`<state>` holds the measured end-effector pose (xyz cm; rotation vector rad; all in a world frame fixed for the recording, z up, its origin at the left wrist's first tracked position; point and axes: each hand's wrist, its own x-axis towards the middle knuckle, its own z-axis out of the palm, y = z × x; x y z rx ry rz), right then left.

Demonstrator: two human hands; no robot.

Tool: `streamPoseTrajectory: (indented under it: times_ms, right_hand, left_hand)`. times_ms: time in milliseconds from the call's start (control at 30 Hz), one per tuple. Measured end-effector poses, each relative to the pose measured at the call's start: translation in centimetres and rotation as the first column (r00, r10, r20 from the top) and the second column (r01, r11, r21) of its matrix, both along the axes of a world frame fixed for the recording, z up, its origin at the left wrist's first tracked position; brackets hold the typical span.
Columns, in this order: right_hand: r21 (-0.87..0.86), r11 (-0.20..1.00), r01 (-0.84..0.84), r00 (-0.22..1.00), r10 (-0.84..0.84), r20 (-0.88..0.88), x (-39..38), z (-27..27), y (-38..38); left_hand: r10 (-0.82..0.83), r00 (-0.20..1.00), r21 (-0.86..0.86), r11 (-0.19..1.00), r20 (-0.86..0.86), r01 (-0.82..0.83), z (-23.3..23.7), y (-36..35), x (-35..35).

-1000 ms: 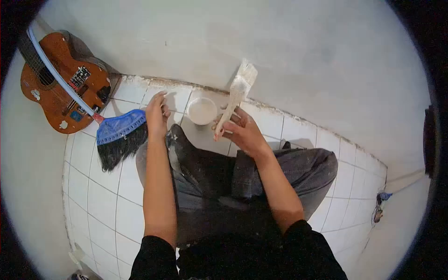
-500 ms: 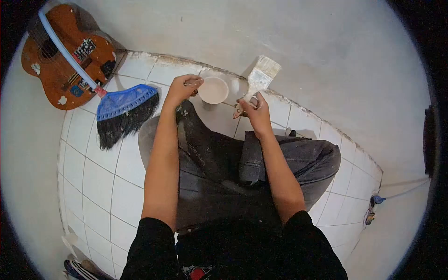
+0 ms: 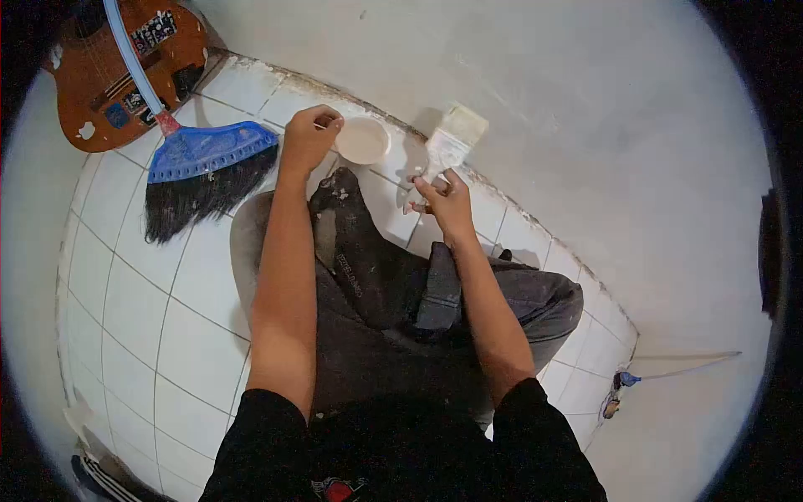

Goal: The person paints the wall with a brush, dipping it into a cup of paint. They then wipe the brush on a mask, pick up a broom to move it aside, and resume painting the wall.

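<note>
At the left rim of a round cup [image 3: 363, 141] filled with pale, creamy liquid, my left hand [image 3: 309, 138] is closed, its thumb and fingers pinched together at the cup's edge. My right hand [image 3: 446, 201] grips a wide paintbrush [image 3: 450, 151] by its handle. White paint smears cover the brush's ferrule, and the pale bristles [image 3: 465, 122] point up and away from me, overlapping the foot of the wall in this view. Beneath and between my hands are my crossed legs in dark trousers, with a dark, paint-flecked sock [image 3: 343, 201] near the cup.
A blue broom [image 3: 209, 155] with black bristles leans at the left, in front of a stickered guitar [image 3: 125, 75]. White tiles [image 3: 205, 335] cover the floor up to a grey wall [image 3: 585, 125]. A thin rod with a blue end piece [image 3: 627, 379] rests at the right.
My view has shifted, so the surroundings sit higher and further left. The paintbrush has drawn back a little from the wall. My left hand stays at the cup's rim.
</note>
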<state>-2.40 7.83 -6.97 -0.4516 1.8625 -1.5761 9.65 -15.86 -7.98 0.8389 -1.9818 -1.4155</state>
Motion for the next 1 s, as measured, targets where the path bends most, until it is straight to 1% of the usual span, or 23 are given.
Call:
streamPoseTrajectory:
  times_ms: [33, 100, 167, 200, 233, 300, 367, 433, 500, 567, 633, 700, 767, 800, 833, 900, 933, 967, 1000]
  right_hand:
    - [-0.019, 1.0, -0.015, 1.0, 0.015, -0.001, -0.2, -0.1, -0.6]
    - [-0.02, 1.0, -0.022, 0.999, 0.021, -0.044, -0.5, -0.1, -1.7]
    - [-0.029, 1.0, 0.0, 1.0, 0.0, 0.032, -0.3, 1.3, -3.3]
    - [0.029, 0.999, 0.031, 0.998, -0.03, -0.048, -1.0, 0.0, -3.8]
    - [0.031, 0.999, 0.028, 0.998, -0.026, -0.049, -1.0, 0.6, -4.5]
    - [-0.009, 0.996, 0.09, 0.996, -0.09, 0.014, -0.7, 1.6, -5.7]
    - [-0.014, 0.993, 0.12, 0.993, -0.12, 0.014, -0.5, 1.5, -6.5]
    - [-0.033, 0.987, 0.158, 0.982, -0.153, 0.11, -0.6, 1.7, -6.9]
    - [-0.014, 0.988, 0.153, 0.982, -0.151, 0.112, -1.7, -0.4, -7.1]
    - [0.003, 0.988, 0.153, 0.982, -0.152, 0.109, -1.7, -0.8, -6.9]
    - [0.02, 0.994, 0.106, 0.986, -0.108, 0.126, -1.3, -0.9, -6.3]
    - [0.016, 0.994, 0.104, 0.983, -0.105, 0.152, -1.5, -2.2, -5.8]
    - [0.189, 0.982, -0.011, 0.996, -0.006, 0.088, -1.2, -2.9, -4.9]
    - [0.277, 0.96, -0.049, 0.997, 0.065, -0.048, -1.1, -3.4, -4.2]
    - [0.279, 0.959, -0.046, 0.997, 0.063, -0.052, -0.5, -3.1, -3.8]
    - [0.019, 0.999, -0.035, 0.999, 0.035, 0.025, 0.9, -2.2, -3.4]
    - [0.127, 0.99, -0.056, 0.974, 0.082, -0.21, -1.3, -6.3, -2.8]
    - [0.127, 0.99, -0.054, 0.973, 0.08, -0.214, -0.9, -5.6, -2.9]
    - [0.117, 0.992, 0.042, 0.962, -0.009, -0.274, -0.2, -5.1, -2.9]
  left_hand:
    - [-0.002, 1.0, 0.006, 1.0, -0.005, 0.002, -0.2, -0.2, 0.0]
    - [0.058, 0.998, 0.036, 0.998, -0.026, -0.057, -0.6, -0.8, -0.1]
    - [0.077, 0.997, 0.046, 0.996, -0.029, -0.076, -0.9, -1.3, -0.1]
    - [0.097, 0.995, 0.053, 0.994, -0.027, -0.095, -1.0, -1.4, -0.1]
    - [0.1, 0.995, 0.056, 0.994, -0.028, -0.099, -0.9, -1.4, 0.0]
    - [0.15, 0.989, 0.017, 0.989, -0.003, -0.15, -0.7, -1.4, 0.3]
    - [0.15, 0.989, 0.052, 0.987, 0.0, -0.149, -0.2, -1.2, 0.3]
    - [0.145, 0.989, 0.085, 0.986, 0.004, -0.144, 0.1, -1.1, 0.3]
    - [0.149, 0.989, 0.069, 0.986, 0.013, -0.15, 0.2, -1.0, 0.2]
    - [0.139, 0.99, 0.085, 0.987, 0.01, -0.139, -0.2, -1.1, 0.1]
    - [0.129, 0.992, 0.098, 0.987, 0.002, -0.129, -0.4, -1.3, 0.0]
    - [0.122, 0.993, 0.137, 0.983, -0.008, -0.12, -0.6, -1.4, 0.0]
    - [0.123, 0.992, 0.159, 0.98, 0.006, -0.123, 0.0, -1.2, 0.2]
    - [0.123, 0.992, 0.183, 0.975, 0.021, -0.124, 0.2, -1.0, 0.2]
    - [0.121, 0.992, 0.184, 0.975, 0.018, -0.122, -0.1, -1.1, 0.2]
    - [0.097, 0.995, 0.229, 0.969, 0.002, -0.095, -1.1, -1.6, -0.1]
    - [0.095, 0.996, 0.229, 0.969, -0.003, -0.091, -0.9, -1.5, -0.1]
    - [0.105, 0.994, 0.22, 0.971, -0.029, -0.096, -0.7, -1.3, -0.1]
    - [0.115, 0.992, 0.211, 0.972, -0.053, -0.101, -0.6, -1.2, 0.0]
